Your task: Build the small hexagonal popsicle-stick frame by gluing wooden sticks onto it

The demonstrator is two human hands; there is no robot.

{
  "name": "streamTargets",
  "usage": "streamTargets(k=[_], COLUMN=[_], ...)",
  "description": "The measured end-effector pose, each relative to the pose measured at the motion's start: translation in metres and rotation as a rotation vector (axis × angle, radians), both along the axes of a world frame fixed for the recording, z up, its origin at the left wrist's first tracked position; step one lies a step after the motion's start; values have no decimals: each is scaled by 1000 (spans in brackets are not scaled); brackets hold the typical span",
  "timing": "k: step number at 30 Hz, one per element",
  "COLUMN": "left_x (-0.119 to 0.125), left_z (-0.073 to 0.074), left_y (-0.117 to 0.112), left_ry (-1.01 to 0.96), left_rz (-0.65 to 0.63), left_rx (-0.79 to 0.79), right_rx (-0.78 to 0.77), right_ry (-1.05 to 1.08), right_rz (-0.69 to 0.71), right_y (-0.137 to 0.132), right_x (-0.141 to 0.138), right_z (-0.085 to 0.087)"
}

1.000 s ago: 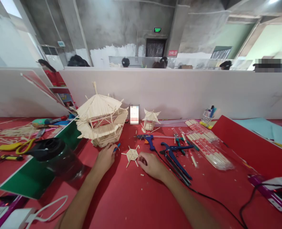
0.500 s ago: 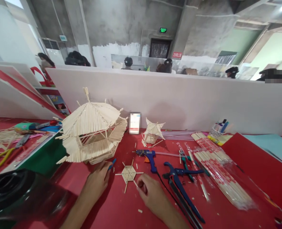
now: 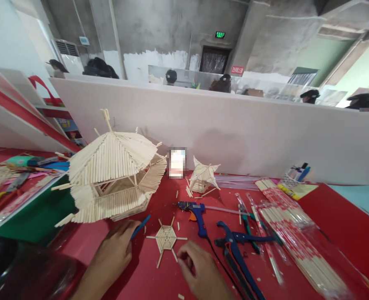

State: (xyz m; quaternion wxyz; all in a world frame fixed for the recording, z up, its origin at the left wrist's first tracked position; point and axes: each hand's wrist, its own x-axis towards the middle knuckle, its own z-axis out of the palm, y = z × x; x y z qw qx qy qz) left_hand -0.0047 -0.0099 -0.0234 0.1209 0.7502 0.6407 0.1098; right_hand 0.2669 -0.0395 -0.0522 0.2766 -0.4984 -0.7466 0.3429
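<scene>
A slim blue pen (image 3: 141, 227) juts from the fingers of my left hand (image 3: 115, 246), which rests on the red tabletop below a large pavilion model (image 3: 109, 166) made of thin wooden sticks. To its right lies a flat hexagonal web of sticks (image 3: 166, 237), with spokes reaching past its rim. My right hand (image 3: 200, 266) is curled at the tip of the web's lower right spoke, thumb and fingers drawn together. Whether they pinch that spoke or anything small, I cannot tell.
A blue glue gun (image 3: 198, 214) with its cord, a blue cutter (image 3: 237, 250) and packs of sticks (image 3: 300, 237) lie to the right. Behind stand a small star-roofed stick model (image 3: 203, 177) and a lit screen (image 3: 177, 163). A dark bottle (image 3: 31, 266) fills the lower left.
The view has shifted a little, so the near table things sit lower in it. My left hand has moved slightly away from the web, the blue pen showing more. My right hand stays beside the web.
</scene>
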Motion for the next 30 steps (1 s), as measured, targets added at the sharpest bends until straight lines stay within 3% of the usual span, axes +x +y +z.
streamTargets(k=[13, 23, 30], left_x=[0, 7, -4], left_z=[2, 14, 8], left_y=[-4, 1, 6], left_ry=[80, 143, 86], left_rz=[34, 7, -13], left_rx=[-92, -120, -95], right_rx=[60, 28, 39], right_ry=[-26, -12, 14], right_rz=[32, 27, 30], right_y=[-1, 2, 5], right_x=[-1, -1, -2], right_z=[-6, 3, 10])
